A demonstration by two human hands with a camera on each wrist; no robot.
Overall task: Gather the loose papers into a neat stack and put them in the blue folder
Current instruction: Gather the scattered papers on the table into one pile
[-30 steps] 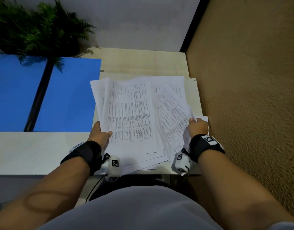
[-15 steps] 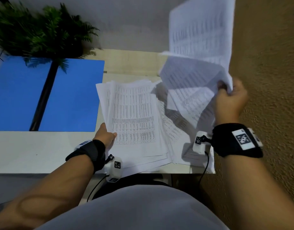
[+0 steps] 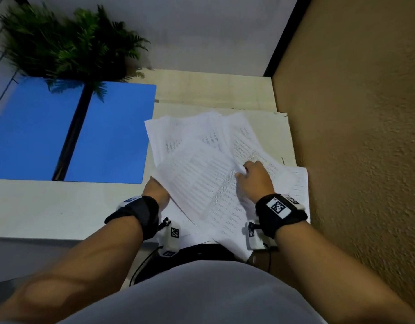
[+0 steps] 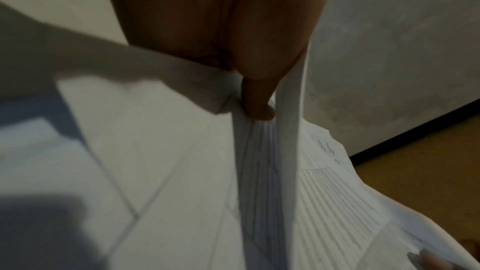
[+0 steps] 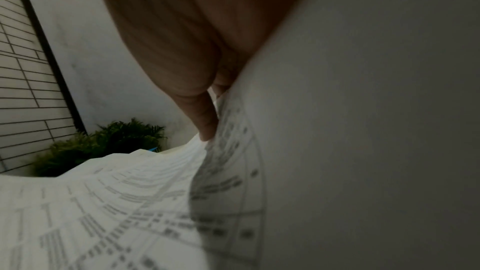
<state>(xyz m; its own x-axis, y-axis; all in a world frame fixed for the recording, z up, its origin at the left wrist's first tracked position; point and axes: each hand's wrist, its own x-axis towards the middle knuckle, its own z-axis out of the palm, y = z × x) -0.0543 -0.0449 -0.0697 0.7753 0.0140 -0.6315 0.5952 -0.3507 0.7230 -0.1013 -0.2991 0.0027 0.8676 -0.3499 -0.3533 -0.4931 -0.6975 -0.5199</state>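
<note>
The loose printed papers (image 3: 201, 174) lie fanned out on the right part of the table. The open blue folder (image 3: 112, 136) with a black spine lies flat to their left. My left hand (image 3: 157, 190) is at the pile's near left edge, half hidden under the top sheets. In the left wrist view its thumb (image 4: 257, 100) pinches between sheets of the papers (image 4: 168, 171). My right hand (image 3: 251, 176) sits on top of the pile with curled fingers gripping sheets. In the right wrist view a finger (image 5: 205, 122) presses a curled sheet of the papers (image 5: 116, 202).
A green potted plant (image 3: 68, 43) stands behind the folder at the back left. A tan textured wall (image 3: 353, 136) runs close along the table's right side. The pale table (image 3: 49, 206) shows bare surface in front of the folder. Some sheets overhang the near edge.
My right hand has brought the raised sheets down from the upper right onto the pile. The left hand stays at the pile's left edge, now partly covered by sheets.
</note>
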